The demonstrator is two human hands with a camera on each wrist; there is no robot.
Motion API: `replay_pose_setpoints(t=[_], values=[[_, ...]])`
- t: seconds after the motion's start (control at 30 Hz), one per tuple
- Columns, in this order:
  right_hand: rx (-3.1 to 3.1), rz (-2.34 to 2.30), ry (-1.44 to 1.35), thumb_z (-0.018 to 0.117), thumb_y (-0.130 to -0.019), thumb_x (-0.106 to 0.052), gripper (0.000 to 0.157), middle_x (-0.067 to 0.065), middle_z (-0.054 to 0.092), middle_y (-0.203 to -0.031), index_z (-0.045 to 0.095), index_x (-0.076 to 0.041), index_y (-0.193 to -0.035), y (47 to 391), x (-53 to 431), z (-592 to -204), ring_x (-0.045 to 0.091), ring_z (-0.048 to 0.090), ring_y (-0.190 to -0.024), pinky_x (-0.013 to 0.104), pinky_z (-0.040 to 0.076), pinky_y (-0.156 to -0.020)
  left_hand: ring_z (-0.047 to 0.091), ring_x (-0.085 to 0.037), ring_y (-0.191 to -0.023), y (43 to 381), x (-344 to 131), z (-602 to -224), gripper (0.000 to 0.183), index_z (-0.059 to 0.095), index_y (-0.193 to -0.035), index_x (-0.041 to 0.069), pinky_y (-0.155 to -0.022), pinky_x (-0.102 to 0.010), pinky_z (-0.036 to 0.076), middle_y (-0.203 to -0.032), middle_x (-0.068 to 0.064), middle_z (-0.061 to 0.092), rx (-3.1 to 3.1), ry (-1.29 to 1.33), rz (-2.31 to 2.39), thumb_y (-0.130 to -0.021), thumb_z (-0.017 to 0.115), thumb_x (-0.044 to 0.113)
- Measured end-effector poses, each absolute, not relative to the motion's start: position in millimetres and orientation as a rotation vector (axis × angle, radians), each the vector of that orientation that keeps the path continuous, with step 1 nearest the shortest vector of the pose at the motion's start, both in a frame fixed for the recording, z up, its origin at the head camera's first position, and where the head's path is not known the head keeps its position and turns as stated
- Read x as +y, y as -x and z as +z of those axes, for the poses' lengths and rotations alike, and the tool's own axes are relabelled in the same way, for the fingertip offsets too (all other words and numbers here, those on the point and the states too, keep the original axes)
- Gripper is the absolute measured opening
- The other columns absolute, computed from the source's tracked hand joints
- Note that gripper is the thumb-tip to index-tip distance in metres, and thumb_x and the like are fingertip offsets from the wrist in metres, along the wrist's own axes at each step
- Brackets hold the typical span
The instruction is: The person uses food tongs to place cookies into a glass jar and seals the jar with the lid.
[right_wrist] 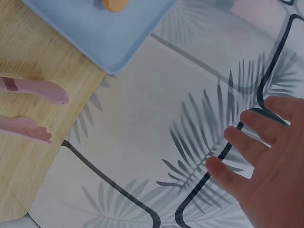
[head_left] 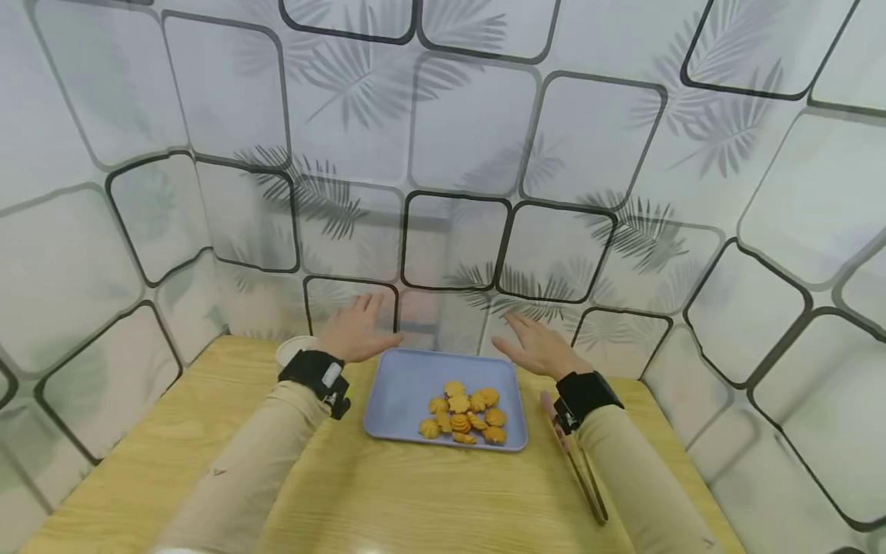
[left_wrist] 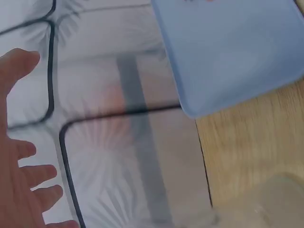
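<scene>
Both hands are held up over the far part of the table, holding nothing. My left hand has its fingers extended and thumb apart, beyond the left far corner of a blue tray. On the other side, my right hand is spread above the tray's right far corner. Several golden cookies lie in the tray's right half. Right of the tray, partly under the right wrist, lie tongs with pink tips. A whitish round container stands behind the left wrist, mostly hidden.
The wooden table ends at a patterned curtain that encloses the back and both sides. A small yellow-green thing shows beside the left wrist, too covered to identify.
</scene>
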State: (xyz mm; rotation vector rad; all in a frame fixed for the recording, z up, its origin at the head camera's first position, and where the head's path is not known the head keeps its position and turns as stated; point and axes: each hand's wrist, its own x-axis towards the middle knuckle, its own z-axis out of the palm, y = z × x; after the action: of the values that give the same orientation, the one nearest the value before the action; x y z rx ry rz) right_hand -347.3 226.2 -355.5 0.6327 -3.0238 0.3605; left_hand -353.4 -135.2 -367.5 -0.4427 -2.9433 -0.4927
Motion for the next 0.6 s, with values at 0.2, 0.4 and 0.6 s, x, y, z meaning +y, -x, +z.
replay_pose_setpoints(t=[0.2, 0.4, 0.6], values=[[-3.008, 0.414, -0.667, 0.042, -0.106, -0.053, 0.074, 0.027, 0.031, -0.162, 0.029, -0.003, -0.16, 339.9, 229.0, -362.2, 0.048, 0.032, -0.147, 0.065, 0.029, -0.117, 0.03, -0.055, -0.144, 329.8, -201.8, -381.3, 0.108, 0.014, -0.162, 0.002, -0.114, -0.072, 0.027, -0.161, -0.033, 0.025, -2.826, 0.162, -0.814, -0.09, 0.059, 0.07], [-2.985, 0.453, -0.711, 0.042, -0.107, -0.052, 0.074, 0.027, 0.032, -0.162, 0.028, -0.004, -0.16, 329.7, 227.1, -368.1, 0.048, 0.033, -0.147, 0.065, 0.029, -0.117, 0.026, -0.051, -0.148, 304.5, -241.0, -436.6, 0.116, 0.005, -0.163, 0.003, -0.114, -0.069, 0.03, -0.162, -0.032, 0.023, -2.553, -0.03, -1.294, -0.087, 0.075, 0.056], [-2.953, 0.496, -0.818, 0.045, -0.106, -0.053, 0.075, 0.024, 0.035, -0.161, 0.028, -0.006, -0.161, 315.1, 206.1, -378.3, 0.045, 0.035, -0.147, 0.062, 0.03, -0.119, 0.025, -0.045, -0.151, 293.7, -239.2, -487.0, 0.124, 0.003, -0.162, 0.007, -0.12, -0.064, 0.024, -0.162, -0.03, 0.026, -2.397, -0.179, -1.598, -0.077, 0.09, 0.033]])
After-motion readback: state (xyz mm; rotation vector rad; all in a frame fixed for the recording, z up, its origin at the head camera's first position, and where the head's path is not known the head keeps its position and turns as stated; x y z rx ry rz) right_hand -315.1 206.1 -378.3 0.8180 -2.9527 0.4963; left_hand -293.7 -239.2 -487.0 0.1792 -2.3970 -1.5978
